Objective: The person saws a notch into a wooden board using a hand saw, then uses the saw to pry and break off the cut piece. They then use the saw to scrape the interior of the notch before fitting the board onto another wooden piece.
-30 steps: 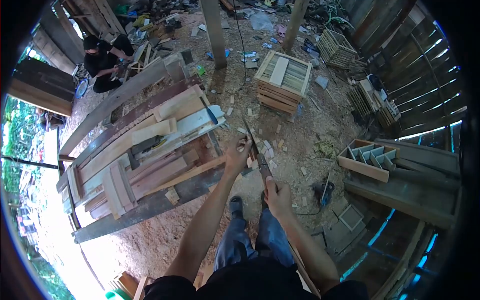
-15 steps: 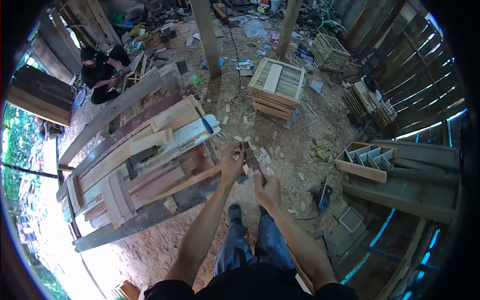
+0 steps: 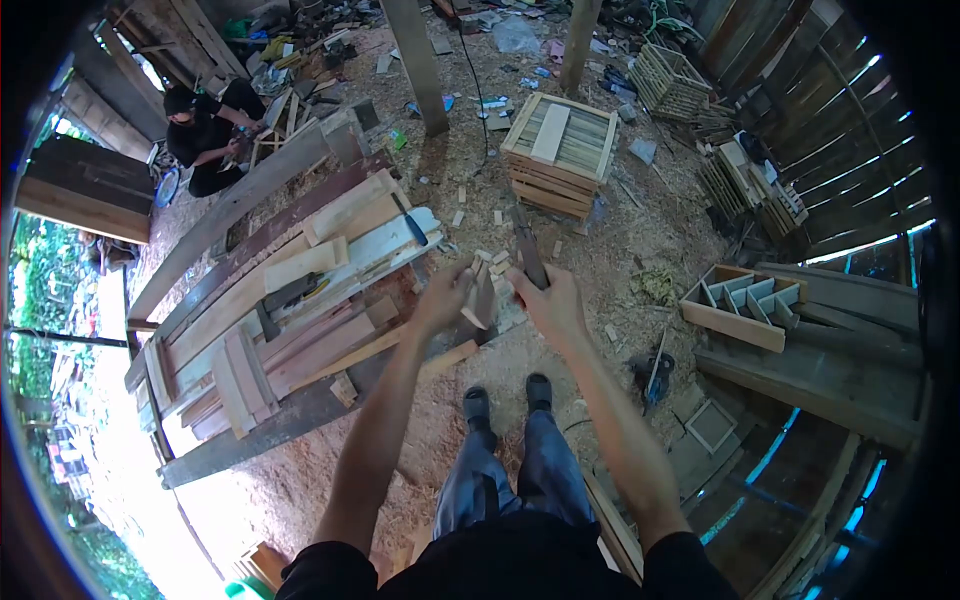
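Note:
My left hand (image 3: 443, 298) is closed on a small light wooden piece (image 3: 478, 307) that hangs down from its fingers. My right hand (image 3: 556, 308) is wrapped round a long dark tool (image 3: 528, 248), which points up and away from me; whether it is a blade or a bar I cannot make out. Small cut wood blocks (image 3: 499, 264) show just beyond and between the hands. Left of my left hand lie planks (image 3: 290, 340) on a long bench, with a blue-handled tool (image 3: 413, 226) on a white board.
Slatted crates stand stacked (image 3: 560, 155) ahead. A post (image 3: 415, 70) rises beyond the bench. At the right are a divided wooden box (image 3: 735, 308) and a power tool (image 3: 652, 375) on the floor. A co-worker (image 3: 200, 135) sits at the upper left beside a wooden frame.
My hands have moved apart. The dark tool has swung to point more steeply away, and the wooden piece now shows below my left fingers. The view has shifted slightly.

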{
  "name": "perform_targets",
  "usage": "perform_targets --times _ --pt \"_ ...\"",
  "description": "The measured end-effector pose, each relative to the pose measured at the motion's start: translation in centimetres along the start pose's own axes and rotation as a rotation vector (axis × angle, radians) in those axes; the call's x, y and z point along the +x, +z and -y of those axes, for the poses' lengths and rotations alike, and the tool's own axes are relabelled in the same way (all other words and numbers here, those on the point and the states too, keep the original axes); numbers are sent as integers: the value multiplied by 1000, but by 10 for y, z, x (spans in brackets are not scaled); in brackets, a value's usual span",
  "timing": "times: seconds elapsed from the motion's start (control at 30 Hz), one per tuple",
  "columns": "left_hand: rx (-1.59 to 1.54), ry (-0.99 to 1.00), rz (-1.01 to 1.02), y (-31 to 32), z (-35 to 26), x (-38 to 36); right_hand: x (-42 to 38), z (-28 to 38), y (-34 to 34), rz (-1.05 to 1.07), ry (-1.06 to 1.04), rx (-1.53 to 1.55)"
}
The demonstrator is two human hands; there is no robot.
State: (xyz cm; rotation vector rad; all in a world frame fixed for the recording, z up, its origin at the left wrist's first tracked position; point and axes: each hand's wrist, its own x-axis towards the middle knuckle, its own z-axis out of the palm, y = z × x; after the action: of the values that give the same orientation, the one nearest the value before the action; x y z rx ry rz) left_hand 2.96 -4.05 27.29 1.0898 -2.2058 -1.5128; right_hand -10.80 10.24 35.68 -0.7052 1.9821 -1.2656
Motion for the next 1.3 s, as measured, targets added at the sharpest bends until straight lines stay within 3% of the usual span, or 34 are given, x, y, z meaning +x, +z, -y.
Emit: perform_targets --times 0.07,0.13,0.23,0.37,0.43,0.57,0.63,0.67,0.73,0.87,0.93,1.1,1.17,1.3 --pt "6 8 17 -14 -4 5 16 -12 4 -14 12 31" --pt "15 8 28 -23 -7 9 31 -21 8 -41 -15 -187" --pt "87 127 -42 -27 -5 23 59 -48 27 7 -72 -182" --pt "27 124 -56 -16 -11 39 86 -72 39 142 -73 -105" --pt "192 275 -148 -11 -6 48 94 -81 42 107 -108 -73" --pt "409 375 -290 -3 10 51 106 -93 47 72 -106 9" --pt "129 290 -403 15 30 52 117 -110 53 103 -167 125" --pt "129 292 -403 25 37 55 120 -114 55 101 -169 125" --pt "-294 225 -582 45 41 58 119 -115 59 61 -89 22" --pt "-316 51 -568 76 60 62 116 -125 47 -38 -57 48" --pt "102 225 -340 106 89 55 107 -132 32 -194 -117 51" --pt "395 209 -339 166 72 72 107 -204 -1 -238 -1 -14" --pt "446 124 -163 164 62 71 98 -230 -16 -251 30 308" --pt "534 137 -115 168 62 58 81 -256 -41 -241 145 368"
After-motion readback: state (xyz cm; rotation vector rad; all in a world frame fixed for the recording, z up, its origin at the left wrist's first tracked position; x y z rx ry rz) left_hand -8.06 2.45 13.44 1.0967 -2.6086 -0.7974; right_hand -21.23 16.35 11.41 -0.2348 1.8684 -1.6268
